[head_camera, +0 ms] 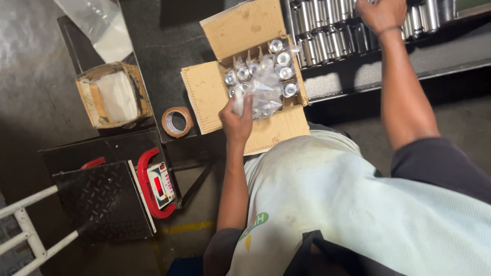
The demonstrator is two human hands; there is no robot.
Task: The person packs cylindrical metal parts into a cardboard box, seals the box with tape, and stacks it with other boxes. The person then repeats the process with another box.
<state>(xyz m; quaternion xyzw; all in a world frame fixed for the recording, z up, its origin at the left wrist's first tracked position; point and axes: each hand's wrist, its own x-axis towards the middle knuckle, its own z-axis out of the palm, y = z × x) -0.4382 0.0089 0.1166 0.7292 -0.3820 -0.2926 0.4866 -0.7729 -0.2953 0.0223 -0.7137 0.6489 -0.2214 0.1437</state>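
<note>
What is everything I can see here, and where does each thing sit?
Open cardboard box: one, brown, on the dark bench, centre.
Bagged shiny metal cylinders: several, silver, inside the box.
Bare metal cylinders: many, silver, in rows at top right.
Roll of packing tape: one, brown, left of the box.
Small worn carton: one, brown, holding white material, far left.
Platform scale: one, black with red frame, lower left.
Left hand: holds a clear plastic bag over the box.
Right hand: on the cylinder rows.
</note>
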